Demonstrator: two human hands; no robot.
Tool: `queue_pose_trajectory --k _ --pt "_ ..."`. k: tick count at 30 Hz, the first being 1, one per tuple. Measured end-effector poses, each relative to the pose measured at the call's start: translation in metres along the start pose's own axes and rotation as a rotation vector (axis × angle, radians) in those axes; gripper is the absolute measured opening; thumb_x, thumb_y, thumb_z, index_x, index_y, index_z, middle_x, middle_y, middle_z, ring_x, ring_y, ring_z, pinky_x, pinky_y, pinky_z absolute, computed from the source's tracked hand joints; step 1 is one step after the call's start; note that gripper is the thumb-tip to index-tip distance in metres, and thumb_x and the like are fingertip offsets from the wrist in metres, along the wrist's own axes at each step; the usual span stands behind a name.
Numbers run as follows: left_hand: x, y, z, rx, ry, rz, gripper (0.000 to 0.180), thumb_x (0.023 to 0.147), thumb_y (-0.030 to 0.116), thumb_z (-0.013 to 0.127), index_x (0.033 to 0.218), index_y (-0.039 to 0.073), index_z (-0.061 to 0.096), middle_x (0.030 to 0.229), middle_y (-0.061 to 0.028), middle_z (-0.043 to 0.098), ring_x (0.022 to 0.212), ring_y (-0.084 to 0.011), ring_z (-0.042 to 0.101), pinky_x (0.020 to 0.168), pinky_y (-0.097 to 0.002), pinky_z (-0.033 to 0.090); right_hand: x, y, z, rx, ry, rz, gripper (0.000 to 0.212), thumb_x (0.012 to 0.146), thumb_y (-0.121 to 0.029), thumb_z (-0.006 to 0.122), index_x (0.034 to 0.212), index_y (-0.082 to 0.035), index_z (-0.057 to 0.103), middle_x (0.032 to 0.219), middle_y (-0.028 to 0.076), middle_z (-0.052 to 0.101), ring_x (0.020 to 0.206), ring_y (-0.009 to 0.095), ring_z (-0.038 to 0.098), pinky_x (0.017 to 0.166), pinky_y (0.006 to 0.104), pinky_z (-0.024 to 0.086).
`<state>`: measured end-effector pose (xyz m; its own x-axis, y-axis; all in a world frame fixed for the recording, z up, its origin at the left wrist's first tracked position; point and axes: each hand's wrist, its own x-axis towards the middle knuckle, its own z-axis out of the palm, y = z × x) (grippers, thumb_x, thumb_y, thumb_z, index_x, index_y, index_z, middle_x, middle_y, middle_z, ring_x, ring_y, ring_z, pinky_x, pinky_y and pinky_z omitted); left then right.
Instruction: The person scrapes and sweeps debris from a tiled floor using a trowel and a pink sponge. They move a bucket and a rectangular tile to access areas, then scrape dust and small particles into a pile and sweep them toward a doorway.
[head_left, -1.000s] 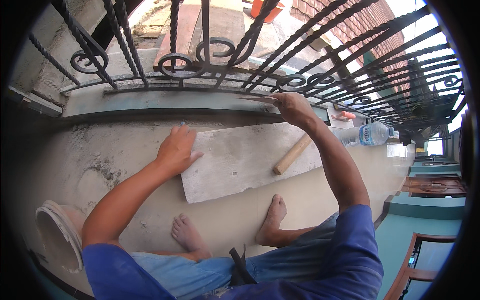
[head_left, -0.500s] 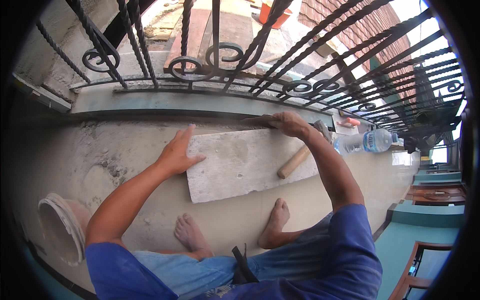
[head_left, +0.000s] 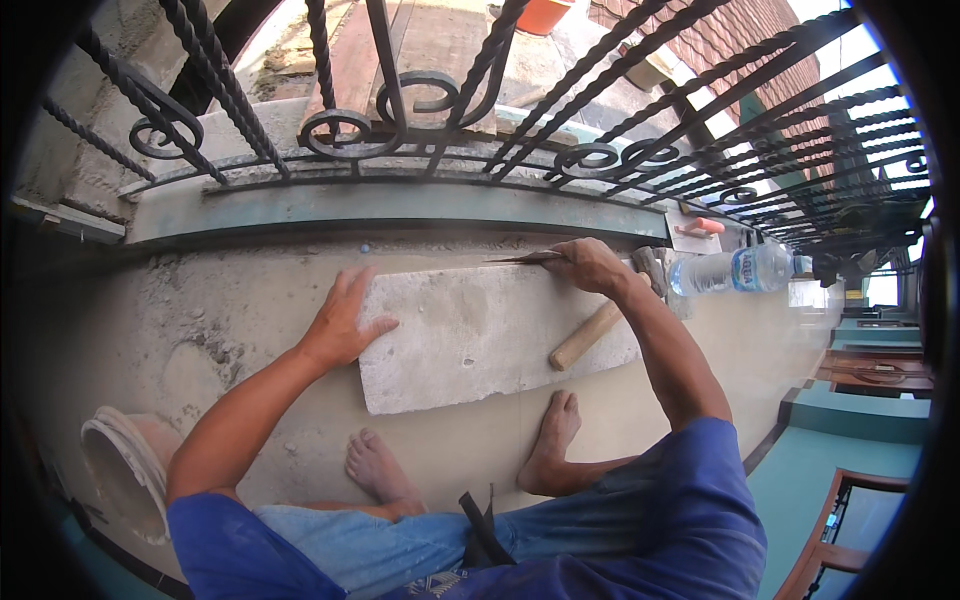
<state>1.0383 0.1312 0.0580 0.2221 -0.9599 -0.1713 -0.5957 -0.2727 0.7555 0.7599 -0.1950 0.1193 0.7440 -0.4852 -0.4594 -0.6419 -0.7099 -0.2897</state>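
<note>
Here's the pale slab [head_left: 460, 345] lying flat on the dusty floor [head_left: 280, 440], crosswise between my bare feet [head_left: 548, 455] and the ledge [head_left: 400, 215] under the iron railing [head_left: 345, 135], where both hands can reach it. My left hand [head_left: 342, 325] is at its left end, thumb parted from the fingers and resting on the top face, fingers along the edge by the far corner: more a brace than a clasp, I'd say, to stop the slab sliding. Over on the right, my right hand [head_left: 590, 268] is closed around a thin, dark blade [head_left: 525, 259], its tip pointing left along the far edge, probably so that edge can guide it; whether blade and slab touch, I can't tell. The hammer [head_left: 588, 335] has its wooden handle across the slab's right part, under my forearm, likely parked within easy reach. Beyond it, the water bottle [head_left: 745, 270] and the orange-handled trowel [head_left: 705, 228] lie off to the right, apart from both hands; the bucket [head_left: 125, 470] sits out left.
</note>
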Motion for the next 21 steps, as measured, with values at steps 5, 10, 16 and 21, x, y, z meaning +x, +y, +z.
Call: queue_pose_trajectory --k 5,10,16,21 --pt "-0.003 0.007 -0.015 0.151 0.010 0.027 0.075 0.093 0.033 0.073 0.151 0.002 0.038 0.145 -0.0253 0.042 0.136 -0.0431 0.043 0.115 -0.0465 0.037 0.005 0.024 -0.008 0.009 0.130 0.060 0.032 0.093 -0.010 0.055 0.120 -0.012 0.072 0.099 0.022 0.072 0.096 0.040 0.069 0.084 0.0493 0.052" --pt "-0.067 -0.016 -0.038 0.124 0.255 0.051 0.050 0.093 0.022 0.070 0.135 0.002 0.053 0.131 -0.0232 0.051 0.125 -0.0407 0.050 0.106 -0.0470 0.042 0.016 0.054 0.000 -0.126 0.083 0.130 0.041 0.084 -0.002 0.052 0.119 -0.010 0.072 0.099 0.022 0.072 0.097 0.041 0.068 0.084 0.0485 0.052" --pt "-0.208 -0.071 0.010 0.322 0.449 -0.338 0.043 0.092 0.015 0.067 0.130 -0.001 0.054 0.132 -0.0224 0.051 0.125 -0.0424 0.047 0.109 -0.0527 0.037 0.026 0.052 0.007 -0.070 0.051 0.198 0.030 0.089 -0.007 0.053 0.113 -0.010 0.072 0.097 0.022 0.072 0.095 0.042 0.068 0.082 0.0501 0.052" --pt "-0.237 -0.106 0.057 0.410 0.556 -0.535 0.050 0.093 0.017 0.065 0.138 -0.001 0.051 0.140 -0.0209 0.048 0.134 -0.0425 0.041 0.113 -0.0537 0.033 0.048 -0.024 0.016 -0.048 -0.006 -0.020 0.029 0.089 -0.008 0.055 0.113 -0.005 0.072 0.094 0.024 0.071 0.093 0.041 0.069 0.079 0.0478 0.052"
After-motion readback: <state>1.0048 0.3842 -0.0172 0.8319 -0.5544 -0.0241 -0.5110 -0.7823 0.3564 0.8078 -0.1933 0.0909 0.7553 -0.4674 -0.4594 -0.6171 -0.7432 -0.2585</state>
